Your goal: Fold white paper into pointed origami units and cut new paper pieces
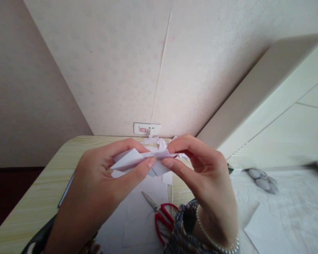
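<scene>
Between my two hands is a piece of folded white paper [131, 159], held up above the table with pointed flaps on its left side. My left hand [106, 173] pinches its left and middle part, the thumb lying along the near face. My right hand [204, 169] grips the right end between thumb and forefinger, and both thumb tips nearly meet at the centre. The fingers behind the paper are partly hidden. Below the hands, red-handled scissors [163, 215] lie with their blades parted, pointing away to the left.
White paper sheets [137, 218] and small folded pieces [162, 143] lie on the wood-patterned table [79, 144]. A wall socket [147, 128] with a plug sits behind. To the right are a pale headboard-like panel [254, 106] and a light patterned cloth surface bearing another sheet [270, 229].
</scene>
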The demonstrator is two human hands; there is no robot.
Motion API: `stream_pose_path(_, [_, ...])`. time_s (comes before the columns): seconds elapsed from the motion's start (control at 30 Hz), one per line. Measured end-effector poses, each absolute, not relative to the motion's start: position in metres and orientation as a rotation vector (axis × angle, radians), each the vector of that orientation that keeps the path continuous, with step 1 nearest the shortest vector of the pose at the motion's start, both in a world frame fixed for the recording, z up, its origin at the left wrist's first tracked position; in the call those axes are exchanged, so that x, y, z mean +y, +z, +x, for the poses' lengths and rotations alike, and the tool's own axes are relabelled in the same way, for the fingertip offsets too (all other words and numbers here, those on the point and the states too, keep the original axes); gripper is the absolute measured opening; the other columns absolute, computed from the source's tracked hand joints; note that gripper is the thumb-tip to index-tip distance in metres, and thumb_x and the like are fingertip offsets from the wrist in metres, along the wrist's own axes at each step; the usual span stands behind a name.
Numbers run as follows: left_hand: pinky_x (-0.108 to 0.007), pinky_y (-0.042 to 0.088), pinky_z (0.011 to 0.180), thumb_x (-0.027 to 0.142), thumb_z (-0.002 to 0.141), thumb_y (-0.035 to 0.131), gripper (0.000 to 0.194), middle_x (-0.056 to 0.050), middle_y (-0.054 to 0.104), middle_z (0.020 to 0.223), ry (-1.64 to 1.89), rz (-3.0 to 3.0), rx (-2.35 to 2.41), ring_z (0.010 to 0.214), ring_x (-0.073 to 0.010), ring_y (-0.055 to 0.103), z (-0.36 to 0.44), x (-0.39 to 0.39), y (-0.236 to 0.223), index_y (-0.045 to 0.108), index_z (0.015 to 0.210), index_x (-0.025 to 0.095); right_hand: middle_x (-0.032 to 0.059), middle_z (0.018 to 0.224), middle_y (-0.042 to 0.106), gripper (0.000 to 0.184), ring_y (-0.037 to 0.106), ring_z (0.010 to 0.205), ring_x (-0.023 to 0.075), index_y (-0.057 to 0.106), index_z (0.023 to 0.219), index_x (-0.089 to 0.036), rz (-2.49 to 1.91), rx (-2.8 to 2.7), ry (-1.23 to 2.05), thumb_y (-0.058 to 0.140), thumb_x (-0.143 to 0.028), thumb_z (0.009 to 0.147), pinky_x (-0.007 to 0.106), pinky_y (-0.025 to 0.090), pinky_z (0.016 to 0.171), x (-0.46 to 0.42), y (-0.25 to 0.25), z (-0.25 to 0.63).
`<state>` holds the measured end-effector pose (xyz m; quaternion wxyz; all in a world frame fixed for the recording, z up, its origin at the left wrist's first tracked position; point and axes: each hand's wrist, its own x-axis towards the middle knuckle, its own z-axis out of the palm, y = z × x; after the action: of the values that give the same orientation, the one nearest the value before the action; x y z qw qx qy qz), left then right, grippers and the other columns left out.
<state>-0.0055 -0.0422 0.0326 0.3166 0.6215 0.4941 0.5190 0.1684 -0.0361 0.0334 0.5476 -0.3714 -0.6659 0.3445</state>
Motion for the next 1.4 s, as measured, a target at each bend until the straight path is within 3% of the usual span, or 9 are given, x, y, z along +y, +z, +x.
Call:
stream_pose_path(0.3, [-0.010,0.043,0.043,0.026,0.076,0.072,0.012,0.013,0.067,0.055,1.417,1.800,1.263,0.047,-0.0065,0.060,-0.006,-0.041,0.030,0.069,0.064,0.029,-0.0061,0.065,0.060,0.019,0.055,0.066,0.0089,0.065,0.067,-0.019,-0.955,-1.542,0.739,0.076,-0.018,0.081,0.025,0.043,0.063,-0.040,0.033,0.165])
stream_pose_path(0.6, [-0.009,0.053,0.055,0.021,0.075,0.073,0.012,0.015,0.077,0.069,1.447,1.744,1.165,0.060,-0.0074,0.071,-0.002,-0.035,0.025,0.073,0.073,0.033,-0.0057,0.065,0.055,0.022,0.052,0.066,0.0092,0.061,0.067,-0.019,-0.951,-1.602,0.659,0.071,-0.017,0.087,0.026,0.042,0.063,-0.039,0.032,0.165])
stream_pose_path(0.73, [-0.009,0.050,0.048,0.023,0.075,0.074,0.011,0.015,0.072,0.063,1.479,1.727,1.216,0.054,-0.0073,0.068,-0.003,-0.038,0.024,0.069,0.070,0.031,-0.0049,0.071,0.060,0.020,0.054,0.070,0.0092,0.064,0.071,-0.020,-0.934,-1.588,0.682,0.066,-0.020,0.091,0.025,0.043,0.066,-0.038,0.033,0.163])
stream_pose_path(0.87, [-0.009,0.049,0.046,0.021,0.077,0.071,0.012,0.015,0.071,0.062,1.477,1.769,1.218,0.053,-0.0071,0.067,-0.002,-0.037,0.025,0.069,0.069,0.031,-0.0040,0.077,0.065,0.007,0.058,0.075,0.0101,0.068,0.079,-0.020,-0.913,-1.599,0.712,0.073,-0.017,0.085,0.025,0.044,0.067,-0.038,0.032,0.161])
stream_pose_path(1.0, [-0.009,0.048,0.050,0.020,0.076,0.071,0.013,0.015,0.070,0.062,1.535,1.829,1.225,0.054,-0.0063,0.065,0.000,-0.037,0.026,0.067,0.068,0.029,-0.0040,0.069,0.062,0.015,0.057,0.069,0.0110,0.066,0.071,-0.019,-0.908,-1.561,0.677,0.075,-0.017,0.083,0.026,0.044,0.063,-0.036,0.032,0.160])
stream_pose_path(1.17, [-0.013,0.047,0.050,0.021,0.077,0.074,0.015,0.012,0.070,0.064,1.415,1.816,1.269,0.057,-0.0087,0.065,0.003,-0.039,0.027,0.066,0.066,0.026,-0.0033,0.066,0.060,0.025,0.056,0.067,0.0122,0.064,0.067,-0.020,-0.968,-1.592,0.668,0.066,-0.021,0.091,0.027,0.044,0.063,-0.037,0.033,0.164])
stream_pose_path(1.3, [-0.017,0.050,0.053,0.022,0.075,0.076,0.013,0.012,0.072,0.064,1.497,1.601,1.256,0.058,-0.0110,0.065,0.005,-0.039,0.028,0.071,0.067,0.030,-0.0010,0.080,0.069,0.022,0.061,0.077,0.0129,0.071,0.081,-0.021,-0.942,-1.622,0.646,0.058,-0.028,0.098,0.028,0.045,0.068,-0.038,0.033,0.168])
stream_pose_path(1.4, [-0.019,0.048,0.052,0.025,0.071,0.079,0.010,0.011,0.072,0.062,1.527,1.433,1.308,0.054,-0.0109,0.062,0.005,-0.039,0.030,0.074,0.066,0.032,-0.0011,0.089,0.068,0.012,0.061,0.084,0.0139,0.070,0.094,-0.022,-0.912,-1.598,0.684,0.065,-0.034,0.094,0.029,0.046,0.074,-0.039,0.033,0.169])
